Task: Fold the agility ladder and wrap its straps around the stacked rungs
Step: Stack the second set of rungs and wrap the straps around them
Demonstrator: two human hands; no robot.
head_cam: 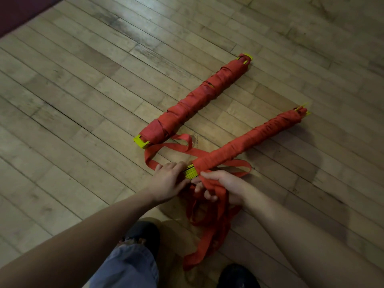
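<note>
Head view: two wrapped rung bundles are seen on the wood floor (83, 100). The far bundle (193, 100) lies well apart from the hands, fully bound in red strap, yellow ends showing. The near bundle (249, 138) is the one being worked: its long axis runs from its near end at the hands up and to the right, away from the person. Only the near end is left unbound, where the yellow rungs (190, 172) are exposed.

The left hand (168, 181) is curled over that bare yellow end, gripping the stack and steadying it. The right hand (220, 186) sits just beside it, on the right of the bundle, fingers closed round a bunch of loose strap (207, 229), which hangs down and pools on the floor between the shoes (143, 231). Another strap run (174, 147) is laid flat between the two bundles.

Judged: the next turn goes crosswise to the long axis, over the bare end between both hands; the right hand, holding the strap, is best placed to carry it. No other view is given.
</note>
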